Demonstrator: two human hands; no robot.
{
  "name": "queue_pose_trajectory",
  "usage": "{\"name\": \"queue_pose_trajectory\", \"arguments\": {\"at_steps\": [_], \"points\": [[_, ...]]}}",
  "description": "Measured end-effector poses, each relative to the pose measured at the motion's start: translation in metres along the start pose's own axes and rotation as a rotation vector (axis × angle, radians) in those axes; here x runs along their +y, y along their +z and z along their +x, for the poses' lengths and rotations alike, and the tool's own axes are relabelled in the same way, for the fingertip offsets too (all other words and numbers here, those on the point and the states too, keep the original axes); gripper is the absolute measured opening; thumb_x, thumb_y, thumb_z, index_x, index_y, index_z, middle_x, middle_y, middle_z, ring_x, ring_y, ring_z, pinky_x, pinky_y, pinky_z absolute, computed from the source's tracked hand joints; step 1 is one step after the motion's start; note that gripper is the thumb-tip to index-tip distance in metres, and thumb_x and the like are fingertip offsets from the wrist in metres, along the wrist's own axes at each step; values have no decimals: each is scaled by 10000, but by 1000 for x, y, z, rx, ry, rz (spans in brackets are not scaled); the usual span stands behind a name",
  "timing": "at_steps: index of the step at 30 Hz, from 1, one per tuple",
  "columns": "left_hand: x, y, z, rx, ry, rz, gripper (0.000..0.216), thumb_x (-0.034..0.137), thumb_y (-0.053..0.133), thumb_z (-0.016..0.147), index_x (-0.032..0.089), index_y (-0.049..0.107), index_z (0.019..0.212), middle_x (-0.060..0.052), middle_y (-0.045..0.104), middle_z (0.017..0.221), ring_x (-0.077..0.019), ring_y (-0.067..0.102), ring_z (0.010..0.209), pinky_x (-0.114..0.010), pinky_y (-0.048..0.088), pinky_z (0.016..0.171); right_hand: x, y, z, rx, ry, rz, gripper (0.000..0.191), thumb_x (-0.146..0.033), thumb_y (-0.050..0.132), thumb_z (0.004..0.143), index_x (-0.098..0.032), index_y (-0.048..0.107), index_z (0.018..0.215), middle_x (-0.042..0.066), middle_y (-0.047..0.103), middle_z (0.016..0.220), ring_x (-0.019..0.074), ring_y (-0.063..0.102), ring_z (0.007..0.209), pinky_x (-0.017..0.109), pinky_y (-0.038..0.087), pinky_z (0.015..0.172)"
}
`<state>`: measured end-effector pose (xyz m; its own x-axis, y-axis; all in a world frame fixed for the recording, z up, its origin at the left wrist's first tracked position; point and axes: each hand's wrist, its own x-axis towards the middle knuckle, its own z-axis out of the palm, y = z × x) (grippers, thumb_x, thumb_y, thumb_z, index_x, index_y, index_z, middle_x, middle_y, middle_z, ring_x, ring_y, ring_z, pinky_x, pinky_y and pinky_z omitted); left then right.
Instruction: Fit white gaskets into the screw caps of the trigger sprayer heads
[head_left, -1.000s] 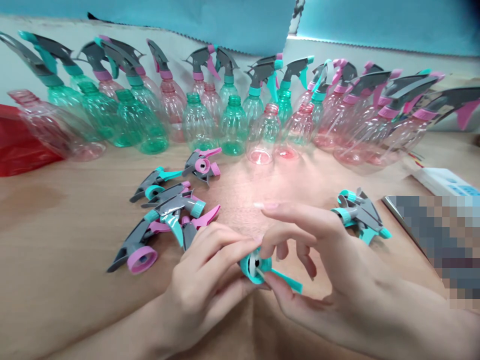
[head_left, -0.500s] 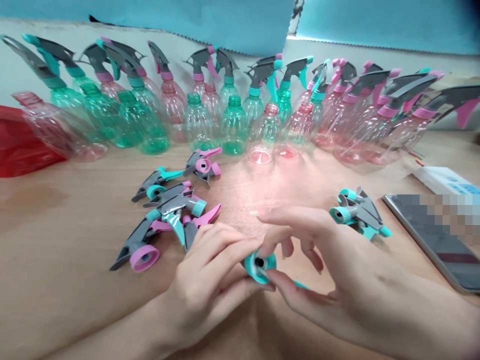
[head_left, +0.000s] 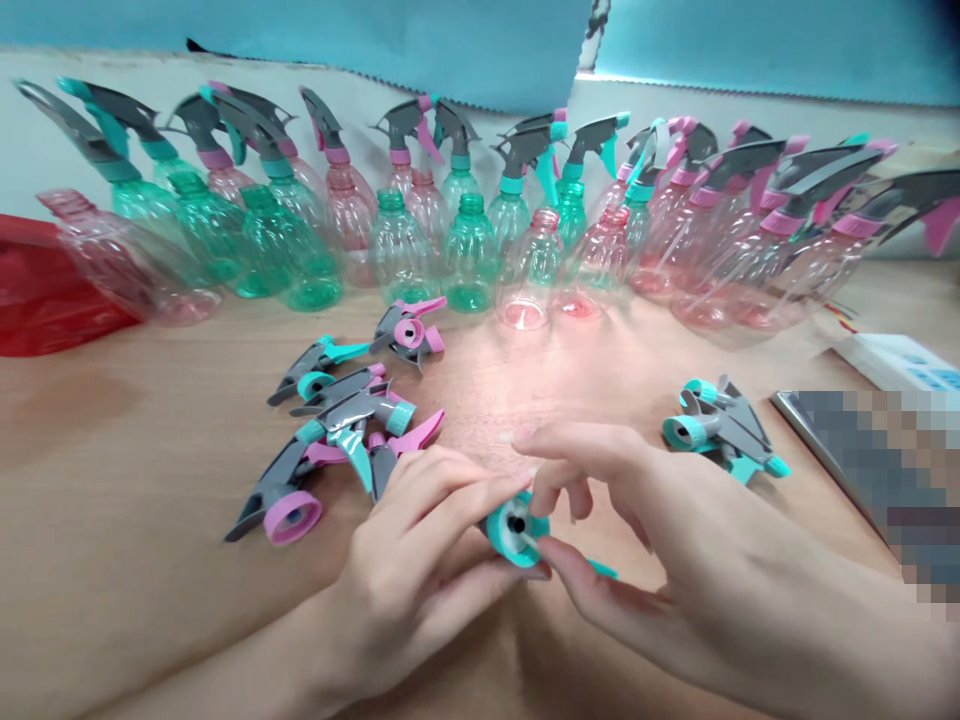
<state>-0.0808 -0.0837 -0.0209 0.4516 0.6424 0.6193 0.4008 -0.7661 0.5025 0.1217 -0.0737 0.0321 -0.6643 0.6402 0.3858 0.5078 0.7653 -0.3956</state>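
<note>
Risk: the white insert (head_left: pixel 513 541) could sit crooked or work loose within the collar, the likely cause being uneven pressure from a thumb set at one side of the opening. A second risk is the piece twisting out of grip, since its smooth, rounded body appears to be held from one side only. The bent fingers also hide part of the rim, so a poor fit could pass unnoticed.

Item: one teal spray head (head_left: pixel 496 535), positioned between the hands above the desk (head_left: pixel 112 580), collar opening turned towards the viewer. The ring is bright teal, the insert pale with a dark central hole; a teal strip shows below the right thumb.

Hands: the left hand (head_left: pixel 420 550) is clamped around the body. The right hand (head_left: pixel 645 520) has thumb and bent finger at opposite edges of the collar, forefinger extended; whether these digits are squeezing cannot be told
</note>
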Motion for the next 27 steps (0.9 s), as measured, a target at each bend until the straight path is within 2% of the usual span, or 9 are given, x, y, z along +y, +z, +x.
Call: {"name": "queue_pose_trajectory", "arguments": {"at_steps": [6,11,15,20,22,27], "points": [[0,3,-3,42,58,31,238,215,568,898,110,548,1111,-96,610,962,-182,564,890,-330,477,761,-1,10,-2,121,-31,28,503,-61,528,786,-175,369,1250,-10,656,988,95,613,849,178,474,747],[-1,2,-3,47,73,34,237,214,563,896,113,549,1109,-92,614,920,-180,570,839,-319,498,705,-2,17,-4,150,8,88,547,-65,551,768,-190,363,1265,-17,665,1000,101,619,809,202,489,759],[0,0,0,37,84,28,211,197,555,895,119,547,1091,-101,617,949,-193,575,886,-326,500,744,-4,18,-2,159,-7,104,498,-51,532,777,-204,385,1227,-30,679,995,85,638,790,200,492,787],[1,0,-1,17,79,13,200,154,610,856,103,548,1039,-95,588,950,-187,551,868,-331,483,733,-5,13,-2,155,-60,39,418,-52,521,795,-181,418,1179,-21,702,998,97,657,833,240,447,936],[0,0,-2,18,53,12,193,153,625,848,107,556,1022,-85,583,936,-182,549,858,-334,481,739,-5,11,-2,128,-56,47,343,-67,526,810,-176,456,1128,-20,707,992,94,658,831,228,462,912],[-1,-1,-4,21,-20,-1,200,207,619,865,151,576,1052,-66,594,929,-171,565,846,-326,503,746,-5,4,-2,54,-34,56,255,-92,542,819,-184,528,1056,-27,713,941,125,657,822,223,524,689]]}}
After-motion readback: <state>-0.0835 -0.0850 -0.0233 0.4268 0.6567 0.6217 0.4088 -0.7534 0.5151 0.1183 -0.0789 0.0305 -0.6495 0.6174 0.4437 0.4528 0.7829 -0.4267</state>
